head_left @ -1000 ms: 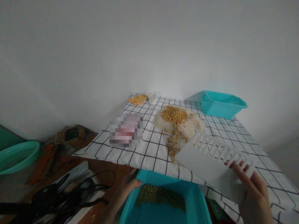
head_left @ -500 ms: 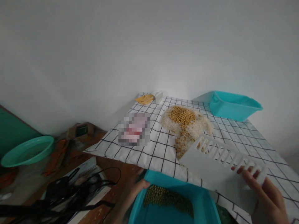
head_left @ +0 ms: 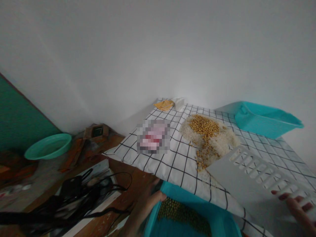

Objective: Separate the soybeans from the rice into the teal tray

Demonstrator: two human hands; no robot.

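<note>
At the bottom, my left hand point(head_left: 151, 205) grips the left rim of a turquoise plastic bin point(head_left: 175, 192), its thumb over the edge. Green beans point(head_left: 181, 214) lie inside that bin. My right hand point(head_left: 296, 207), partly cut off by the frame, has its fingers hooked through the slots of a white slotted plastic basket point(head_left: 237, 181), held tilted over the table's front edge. Just beyond the basket, yellow soybeans point(head_left: 203, 125) are heaped on a pile of white rice point(head_left: 228, 138) on the checked tablecloth point(head_left: 170, 161).
A second turquoise bin point(head_left: 264, 121) stands at the back right. A blurred-out pink packet point(head_left: 153, 138) and a yellow cloth-like piece point(head_left: 164, 105) lie on the table's left. Black cables point(head_left: 76, 191) clutter the lower left, with a green basin point(head_left: 49, 148) farther back.
The view has turned left, so everything sits farther right. My left hand stays on the bin's rim, and my right hand keeps hold of the basket.
</note>
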